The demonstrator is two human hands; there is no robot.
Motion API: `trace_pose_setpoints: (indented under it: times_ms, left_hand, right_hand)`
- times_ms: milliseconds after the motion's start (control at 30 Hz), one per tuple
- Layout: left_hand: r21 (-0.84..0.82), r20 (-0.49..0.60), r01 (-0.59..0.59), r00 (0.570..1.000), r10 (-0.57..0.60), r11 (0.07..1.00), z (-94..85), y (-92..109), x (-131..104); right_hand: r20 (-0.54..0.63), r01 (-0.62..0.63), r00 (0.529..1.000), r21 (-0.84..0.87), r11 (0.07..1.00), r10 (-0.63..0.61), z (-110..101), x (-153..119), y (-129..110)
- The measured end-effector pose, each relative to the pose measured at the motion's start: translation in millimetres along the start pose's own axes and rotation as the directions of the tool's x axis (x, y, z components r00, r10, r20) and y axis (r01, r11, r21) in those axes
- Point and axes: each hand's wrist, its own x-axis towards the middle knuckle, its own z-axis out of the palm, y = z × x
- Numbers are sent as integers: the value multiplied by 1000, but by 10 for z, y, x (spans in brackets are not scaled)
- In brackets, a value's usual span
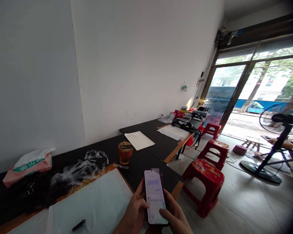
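Observation:
A smartphone (155, 203) with a lit screen is held upright between both hands at the bottom middle of the head view. Text bubbles and a keyboard show on it, too small to read. My left hand (136, 208) wraps the phone's left edge, its thumb at the lower screen. On the right edge sits my right hand (174, 213), its thumb over the keyboard area. Beneath and to the left lies a pale sheet (95, 198) with a small black piece (78, 225) on it. An amber cup with a lid (125, 152) stands beyond the phone.
Clear plastic strips (80, 170) and a pink-and-white packet (30, 164) lie on the black table (146, 159) at left. A white booklet (139, 140) is farther back. Red stools (205, 175) and a standing fan (273, 146) occupy the floor at right.

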Motion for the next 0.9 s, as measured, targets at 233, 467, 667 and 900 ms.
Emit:
trace_pose_setpoints:
  times_ms: [233,467,667,900]
  left_hand:
    - [79,-3,-47,999,47,996,25,-7,4]
    - [70,41,-91,995,89,993,-64,-69,67]
    - [-1,38,-70,997,70,998,-122,-91,98]
    - [21,32,-66,997,65,998,-89,-64,89]
  right_hand:
    - [23,-18,1000,70,997,16,11,16,6]
    - [-49,-18,999,-36,999,16,65,26,-56]
    - [-129,0,991,-165,986,-22,243,102,-155]
    - [-232,8,970,-247,969,-67,421,94,-231]
